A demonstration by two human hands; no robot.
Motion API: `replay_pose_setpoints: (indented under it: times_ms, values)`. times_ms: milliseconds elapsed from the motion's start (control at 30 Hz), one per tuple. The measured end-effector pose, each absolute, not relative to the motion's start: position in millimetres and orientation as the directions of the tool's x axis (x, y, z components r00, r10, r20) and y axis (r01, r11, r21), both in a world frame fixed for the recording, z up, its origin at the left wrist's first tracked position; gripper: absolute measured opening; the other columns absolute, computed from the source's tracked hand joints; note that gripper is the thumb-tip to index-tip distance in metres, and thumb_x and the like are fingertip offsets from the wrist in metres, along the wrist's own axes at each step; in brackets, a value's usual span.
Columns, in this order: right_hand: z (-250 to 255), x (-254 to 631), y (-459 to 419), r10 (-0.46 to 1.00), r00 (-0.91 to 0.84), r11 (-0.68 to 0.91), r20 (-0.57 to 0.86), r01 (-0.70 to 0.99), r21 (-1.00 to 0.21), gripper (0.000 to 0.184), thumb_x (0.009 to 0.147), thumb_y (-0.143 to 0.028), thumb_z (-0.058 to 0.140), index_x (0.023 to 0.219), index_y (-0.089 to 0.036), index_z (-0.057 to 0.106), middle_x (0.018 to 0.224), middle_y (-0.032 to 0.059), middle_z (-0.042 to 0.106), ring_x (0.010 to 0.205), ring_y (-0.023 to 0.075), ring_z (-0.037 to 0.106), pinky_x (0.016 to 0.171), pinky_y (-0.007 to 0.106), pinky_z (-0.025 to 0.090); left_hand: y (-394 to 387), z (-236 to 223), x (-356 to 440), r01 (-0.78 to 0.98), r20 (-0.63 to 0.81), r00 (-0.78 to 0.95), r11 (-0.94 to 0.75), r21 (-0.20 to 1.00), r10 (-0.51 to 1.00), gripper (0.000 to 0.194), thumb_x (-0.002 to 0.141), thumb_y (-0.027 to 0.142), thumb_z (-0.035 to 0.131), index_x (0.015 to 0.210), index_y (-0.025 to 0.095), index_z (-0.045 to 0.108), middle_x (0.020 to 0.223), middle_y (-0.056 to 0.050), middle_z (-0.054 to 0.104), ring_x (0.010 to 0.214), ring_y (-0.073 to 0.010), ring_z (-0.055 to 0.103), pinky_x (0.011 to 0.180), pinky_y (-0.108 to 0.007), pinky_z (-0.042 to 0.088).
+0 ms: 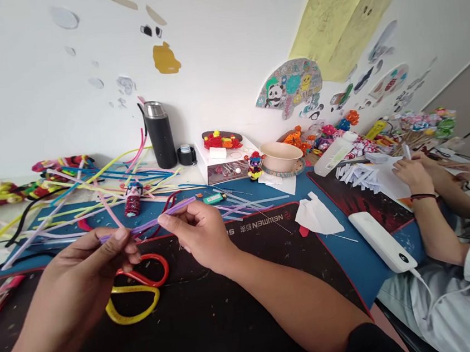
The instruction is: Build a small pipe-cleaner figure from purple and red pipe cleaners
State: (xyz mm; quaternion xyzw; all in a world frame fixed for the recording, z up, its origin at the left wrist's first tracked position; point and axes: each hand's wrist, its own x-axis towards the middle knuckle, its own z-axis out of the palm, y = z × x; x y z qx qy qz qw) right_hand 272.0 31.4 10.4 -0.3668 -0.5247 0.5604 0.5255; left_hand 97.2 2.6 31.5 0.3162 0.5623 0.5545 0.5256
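Observation:
A purple pipe cleaner stretches between both my hands above a black desk mat. My left hand pinches its left end with thumb and fingers closed, and a pink pipe cleaner rises from the same grip. My right hand pinches the purple one nearer its right end. Under my left hand lie scissors with a red and a yellow handle loop.
Several loose pipe cleaners and a small doll figure cover the far left. A black flask, a white box and a bowl stand at the back. A white power bank lies right, where another person handles paper.

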Motion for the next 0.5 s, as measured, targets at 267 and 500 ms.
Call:
replay_pose_setpoints:
  times_ms: [267, 500]
  values:
    - [7.9, 273.5, 32.3, 0.971, -0.120, 0.180, 0.208, -0.215, -0.960, 0.037, 0.088, -0.054, 0.082, 0.081, -0.022, 0.066, 0.056, -0.0073, 0.048, 0.049, 0.0098, 0.040, 0.047, 0.025, 0.032, 1.0, 22.5, 93.7, -0.199, -0.347, -0.018, 0.337, 0.920, 0.938, 0.056, 0.029, 0.062, 0.106, 0.057, 0.022, 0.079, 0.054, -0.005, 0.070, 0.049, -0.0163, 0.063, 0.045, -0.024, 0.052]
    - [6.6, 273.3, 32.5, 0.970, -0.111, 0.182, 0.215, -0.252, -0.951, 0.039, 0.089, -0.056, 0.083, 0.083, -0.022, 0.064, 0.058, -0.0073, 0.050, 0.048, 0.0094, 0.040, 0.046, 0.025, 0.031, 3.1, 11.3, 86.0, -0.171, -0.336, 0.030, 0.336, 0.926, 0.941, 0.055, 0.041, 0.063, 0.104, 0.067, 0.020, 0.082, 0.055, -0.005, 0.070, 0.050, -0.0150, 0.061, 0.045, -0.022, 0.047]
